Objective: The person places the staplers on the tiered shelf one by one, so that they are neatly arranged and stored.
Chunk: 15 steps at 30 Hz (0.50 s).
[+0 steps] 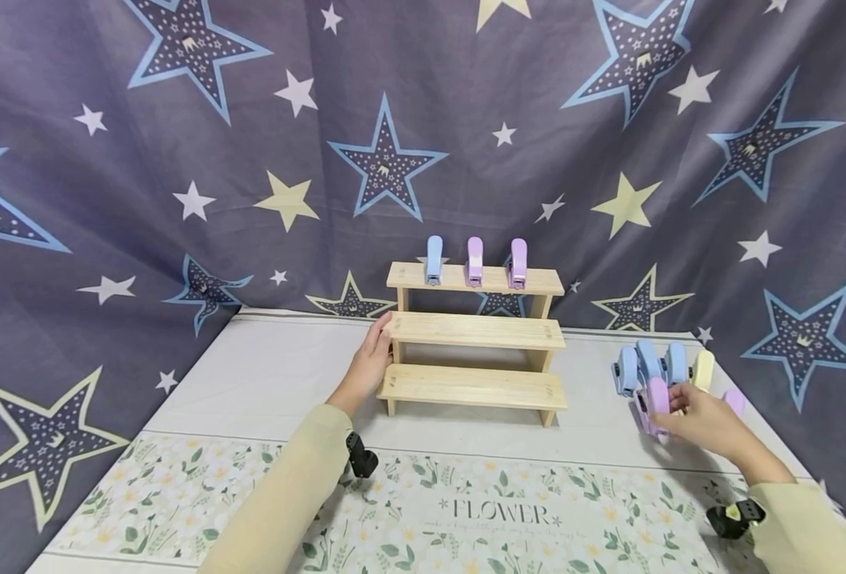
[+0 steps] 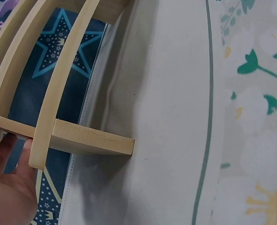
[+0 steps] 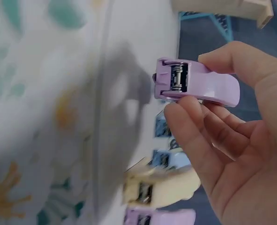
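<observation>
A three-step wooden shelf (image 1: 476, 331) stands in the middle. My left hand (image 1: 370, 363) grips its left end near the middle step; in the left wrist view, the fingers (image 2: 23, 161) reach behind the side board. On the top step stand one blue stapler (image 1: 433, 261) and two purple staplers (image 1: 474, 263). At the right, my right hand (image 1: 702, 418) pinches another small purple stapler (image 3: 204, 82) between thumb and fingers. Just behind it stand several blue staplers (image 1: 674, 365) and a yellow stapler (image 1: 702, 371); one more purple stapler (image 1: 734, 401) is partly hidden by the hand.
A dark curtain (image 1: 250, 159) with stars hangs behind and at both sides. The white table (image 1: 250, 383) carries a floral mat (image 1: 494, 518) lettered FLOWER along the front. Dark wrist cameras (image 1: 360, 456) sit at both sleeves.
</observation>
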Available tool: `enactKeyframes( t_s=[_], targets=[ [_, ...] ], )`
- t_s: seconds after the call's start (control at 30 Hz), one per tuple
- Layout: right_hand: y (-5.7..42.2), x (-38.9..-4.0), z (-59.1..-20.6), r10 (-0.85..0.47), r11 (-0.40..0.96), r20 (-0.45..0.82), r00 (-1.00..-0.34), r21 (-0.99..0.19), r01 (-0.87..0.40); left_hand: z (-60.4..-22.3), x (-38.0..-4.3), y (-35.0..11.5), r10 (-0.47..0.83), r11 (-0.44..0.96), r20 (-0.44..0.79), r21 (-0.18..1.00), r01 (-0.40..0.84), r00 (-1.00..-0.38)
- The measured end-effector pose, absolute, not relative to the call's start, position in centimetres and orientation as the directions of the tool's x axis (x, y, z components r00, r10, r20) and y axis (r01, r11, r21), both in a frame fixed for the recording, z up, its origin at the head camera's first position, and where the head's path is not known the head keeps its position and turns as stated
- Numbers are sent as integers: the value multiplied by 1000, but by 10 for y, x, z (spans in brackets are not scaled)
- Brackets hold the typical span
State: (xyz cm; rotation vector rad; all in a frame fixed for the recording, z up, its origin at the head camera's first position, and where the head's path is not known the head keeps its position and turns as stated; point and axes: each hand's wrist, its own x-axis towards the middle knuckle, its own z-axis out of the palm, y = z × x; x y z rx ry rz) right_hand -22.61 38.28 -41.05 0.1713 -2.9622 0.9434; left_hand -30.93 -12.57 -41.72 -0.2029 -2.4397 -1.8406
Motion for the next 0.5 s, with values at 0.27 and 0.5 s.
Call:
enactKeyframes(
  t_s=[0.27, 0.5],
  targets=[
    [348, -226, -383, -145, 759, 135, -980, -620, -197, -417, -309, -126, 57, 259, 138, 955, 148, -989],
    [302, -235, -362, -199, 703, 239, -950, -641, -308, -419, -312, -126, 58, 256, 132, 956, 142, -990]
  ],
)
